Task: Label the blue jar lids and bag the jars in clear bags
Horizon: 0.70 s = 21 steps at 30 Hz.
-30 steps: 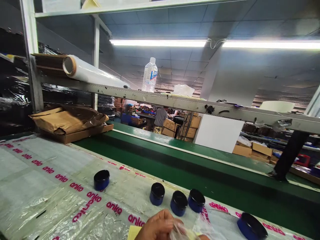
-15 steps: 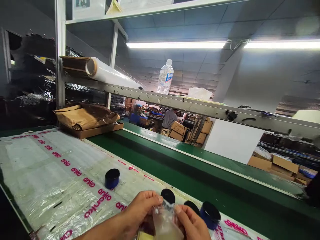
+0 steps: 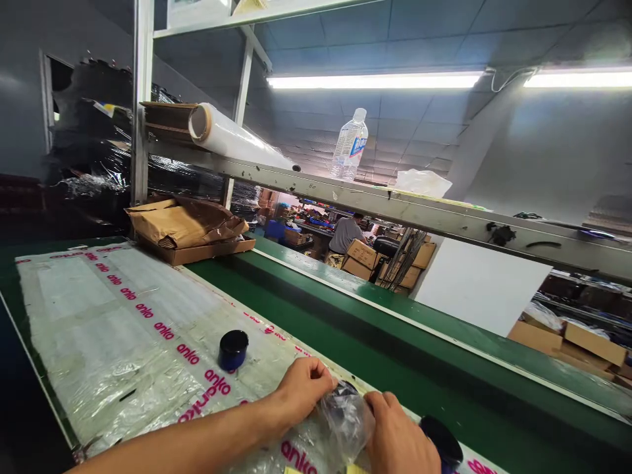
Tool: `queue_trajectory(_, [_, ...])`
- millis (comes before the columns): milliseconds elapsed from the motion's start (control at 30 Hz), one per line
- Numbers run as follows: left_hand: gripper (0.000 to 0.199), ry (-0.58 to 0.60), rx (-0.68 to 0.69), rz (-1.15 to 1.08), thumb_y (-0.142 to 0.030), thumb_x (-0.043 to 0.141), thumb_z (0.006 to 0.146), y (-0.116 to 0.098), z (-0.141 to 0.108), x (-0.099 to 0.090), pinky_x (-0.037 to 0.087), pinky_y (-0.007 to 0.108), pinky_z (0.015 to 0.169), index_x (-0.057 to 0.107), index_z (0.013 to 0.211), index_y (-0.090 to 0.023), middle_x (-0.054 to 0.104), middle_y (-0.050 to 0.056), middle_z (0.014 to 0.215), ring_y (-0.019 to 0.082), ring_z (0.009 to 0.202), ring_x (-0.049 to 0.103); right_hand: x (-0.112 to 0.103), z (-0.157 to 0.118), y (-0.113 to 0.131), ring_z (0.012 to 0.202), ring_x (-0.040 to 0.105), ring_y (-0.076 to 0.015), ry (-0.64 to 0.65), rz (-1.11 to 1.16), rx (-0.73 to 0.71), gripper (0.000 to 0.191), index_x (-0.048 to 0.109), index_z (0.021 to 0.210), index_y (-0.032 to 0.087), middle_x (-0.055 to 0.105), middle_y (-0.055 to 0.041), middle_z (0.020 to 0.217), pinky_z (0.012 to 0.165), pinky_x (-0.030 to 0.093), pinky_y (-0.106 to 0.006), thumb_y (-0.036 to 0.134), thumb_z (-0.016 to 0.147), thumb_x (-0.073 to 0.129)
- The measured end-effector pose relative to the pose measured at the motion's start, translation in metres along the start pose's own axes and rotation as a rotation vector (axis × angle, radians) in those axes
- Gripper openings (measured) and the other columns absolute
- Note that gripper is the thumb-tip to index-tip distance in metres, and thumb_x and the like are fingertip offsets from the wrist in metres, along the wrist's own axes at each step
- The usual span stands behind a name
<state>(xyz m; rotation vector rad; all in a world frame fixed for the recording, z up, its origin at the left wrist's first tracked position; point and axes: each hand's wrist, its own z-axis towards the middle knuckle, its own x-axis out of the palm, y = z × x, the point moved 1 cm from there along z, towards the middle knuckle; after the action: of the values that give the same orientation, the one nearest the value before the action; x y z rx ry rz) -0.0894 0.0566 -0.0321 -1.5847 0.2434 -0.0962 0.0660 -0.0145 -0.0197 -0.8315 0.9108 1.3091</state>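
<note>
My left hand (image 3: 306,388) pinches the left side of a clear plastic bag (image 3: 348,424) between thumb and fingertips. On the bag's other side, my right hand (image 3: 402,438) is closed on its edge, its fingers partly hidden. Right behind the bag's upper edge shows a round black-topped piece (image 3: 345,388); I cannot tell whether it is inside the bag. A short dark-blue cylinder with a glossy black top (image 3: 233,350) stands to the left of my hands. Another dark-blue cylinder (image 3: 441,442) stands just beyond my right hand, partly covered by it.
Plastic film printed with pink lettering (image 3: 99,309) covers the near worktop. Beyond it runs a green conveyor belt (image 3: 395,355). A shallow carton with brown paper (image 3: 187,230) sits at the back left. Overhead, a shelf rail (image 3: 306,187) carries a bottle (image 3: 350,148) and a film roll (image 3: 237,138).
Both hands have moved forward with the bag, which now overlaps a black-topped piece. The bag looks more crumpled. The camera has turned slightly, shifting the background to the right.
</note>
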Motion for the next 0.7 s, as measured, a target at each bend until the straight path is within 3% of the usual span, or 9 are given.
queue_trajectory(100, [0.01, -0.058, 0.063, 0.131, -0.025, 0.063, 0.071, 0.001, 0.009, 0.0, 0.037, 0.025, 0.06, 0.057, 0.065, -0.018, 0.058, -0.001, 0.067, 0.015, 0.066, 0.053, -0.002, 0.004, -0.002, 0.076, 0.071, -0.0225, 0.029, -0.157, -0.071, 0.037, 0.071, 0.084, 0.026, 0.07, -0.0044, 0.085, 0.054, 0.036, -0.029, -0.002, 0.085, 0.047])
queue_trajectory(233, [0.008, -0.079, 0.083, 0.326, -0.022, 0.063, 0.072, 0.0, 0.017, -0.002, 0.036, 0.027, 0.062, 0.062, 0.066, -0.018, 0.064, 0.002, 0.07, 0.018, 0.07, 0.057, 0.0, 0.011, -0.005, 0.084, 0.068, -0.0283, 0.036, -0.283, -0.15, 0.036, 0.072, 0.075, 0.02, 0.071, -0.0085, 0.082, 0.061, 0.042, -0.033, -0.002, 0.087, 0.047])
queue_trajectory(467, [0.01, -0.035, 0.096, 0.645, -0.02, 0.062, 0.074, -0.013, 0.023, -0.003, 0.04, 0.031, 0.068, 0.07, 0.069, -0.018, 0.072, 0.007, 0.076, 0.025, 0.077, 0.065, 0.004, 0.027, -0.009, 0.093, 0.061, -0.032, 0.066, -0.232, -0.234, 0.035, 0.077, 0.08, 0.021, 0.073, -0.0094, 0.092, 0.072, 0.037, -0.041, -0.001, 0.086, 0.05])
queue_trajectory(600, [0.01, 0.025, 0.137, 0.76, -0.016, 0.065, 0.071, -0.009, 0.026, -0.002, 0.045, 0.037, 0.079, 0.07, 0.063, -0.02, 0.072, 0.01, 0.074, 0.032, 0.084, 0.067, 0.01, 0.028, -0.008, 0.093, 0.06, -0.0315, 0.056, -0.236, -0.253, 0.038, 0.077, 0.075, 0.019, 0.073, -0.0097, 0.087, 0.074, 0.033, -0.042, -0.004, 0.085, 0.049])
queue_trajectory(700, [0.01, 0.054, 0.163, 0.789, -0.015, 0.067, 0.07, -0.004, 0.027, -0.003, 0.045, 0.038, 0.081, 0.07, 0.063, -0.021, 0.071, 0.009, 0.07, 0.031, 0.083, 0.068, 0.015, 0.027, -0.007, 0.091, 0.06, -0.0306, 0.055, -0.227, -0.247, 0.038, 0.075, 0.072, 0.019, 0.072, -0.01, 0.084, 0.075, 0.032, -0.042, -0.005, 0.084, 0.049])
